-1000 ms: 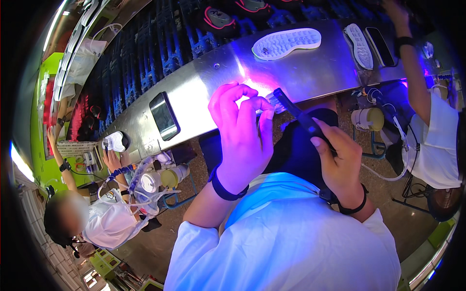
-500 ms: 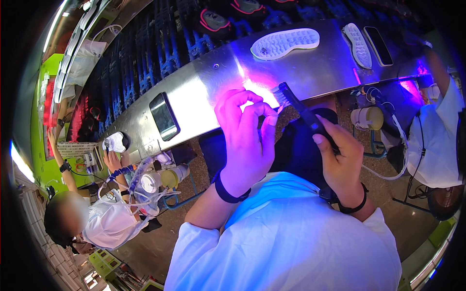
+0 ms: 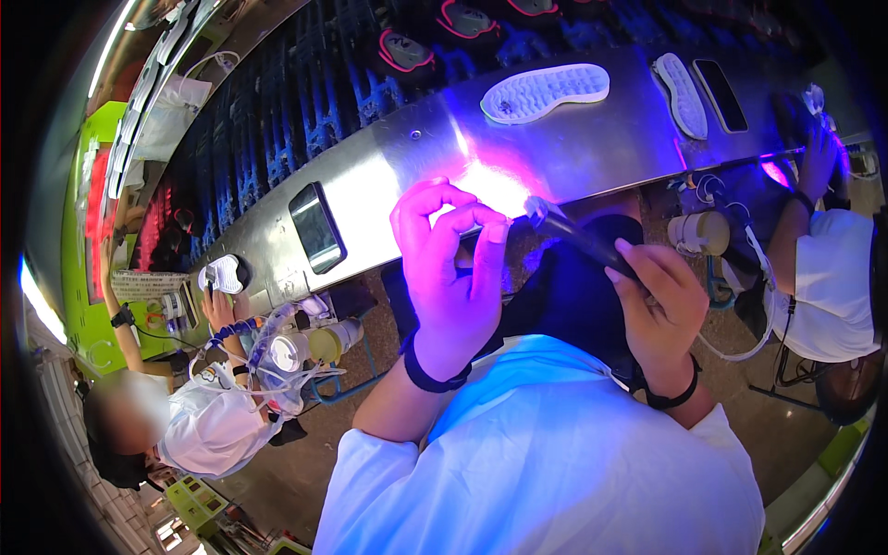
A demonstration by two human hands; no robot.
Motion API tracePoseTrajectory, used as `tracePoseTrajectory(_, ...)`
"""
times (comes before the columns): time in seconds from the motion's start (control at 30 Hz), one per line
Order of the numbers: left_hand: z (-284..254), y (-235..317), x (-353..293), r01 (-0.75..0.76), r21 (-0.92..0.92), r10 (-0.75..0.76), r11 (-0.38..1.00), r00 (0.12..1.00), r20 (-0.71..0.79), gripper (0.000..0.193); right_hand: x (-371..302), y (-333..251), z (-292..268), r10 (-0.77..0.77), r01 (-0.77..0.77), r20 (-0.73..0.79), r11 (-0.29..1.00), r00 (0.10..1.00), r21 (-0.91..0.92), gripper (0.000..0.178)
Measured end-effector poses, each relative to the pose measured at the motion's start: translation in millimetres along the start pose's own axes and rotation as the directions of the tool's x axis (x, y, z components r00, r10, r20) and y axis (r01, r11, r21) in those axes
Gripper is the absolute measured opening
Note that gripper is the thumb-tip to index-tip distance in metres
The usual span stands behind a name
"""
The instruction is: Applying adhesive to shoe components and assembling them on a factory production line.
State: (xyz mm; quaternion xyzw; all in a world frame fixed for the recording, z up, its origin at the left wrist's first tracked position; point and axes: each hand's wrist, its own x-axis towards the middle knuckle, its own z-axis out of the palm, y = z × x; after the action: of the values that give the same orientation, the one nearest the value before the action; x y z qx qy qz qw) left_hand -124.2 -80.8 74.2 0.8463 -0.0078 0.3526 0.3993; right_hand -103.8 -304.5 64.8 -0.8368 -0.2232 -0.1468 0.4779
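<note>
I'm in a workshop, a shoe factory by the look of it. White shoe soles (image 3: pixel 546 94) lie on the long metal table (image 3: pixel 592 153) in front of me, and past its far edge dark, pink-edged shoe pieces (image 3: pixel 405 51) rest by a run of slatted racking (image 3: pixel 277 139). A co-worker (image 3: pixel 217 421) to my left and another person (image 3: pixel 832 287) to my right are at the table too, with pots (image 3: pixel 700 231) and tubing (image 3: pixel 757 248) close by.

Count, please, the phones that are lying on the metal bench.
2: one phone lies to the left of the left hand; a second phone lies toward the right end of the bench, beside a white sole. Others could be hidden.
</note>
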Motion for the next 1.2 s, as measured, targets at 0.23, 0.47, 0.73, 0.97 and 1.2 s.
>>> tracePoseTrajectory(0.23,-11,3,10,0.056,-0.096,-0.054,0.994,0.998,0.020,0.011,-1,2,-4,-0.133,0.133,-0.019,0.991,0.991,-0.023,0.045)
tracePoseTrajectory(0.47,-15,0,17,0.051,-0.136,-0.041,0.989,0.996,0.073,0.017,10,7,-1,-0.170,0.171,0.024,0.984,0.985,-0.049,0.048)
tracePoseTrajectory(0.73,-16,-5,36,-0.151,0.081,0.127,0.985,0.962,0.241,0.024,20,21,3,-0.209,0.214,0.054,0.972,0.976,-0.095,0.049)
tracePoseTrajectory(0.97,-26,-18,51,-0.301,0.006,0.261,0.954,0.836,0.483,0.029,29,37,-5,-0.223,0.226,0.211,0.974,0.952,0.013,0.050)
tracePoseTrajectory(1.2,-34,-17,46,-0.217,-0.084,0.223,0.973,0.770,0.598,0.024,30,34,-4,-0.203,0.175,0.296,0.977,0.933,0.118,0.047)
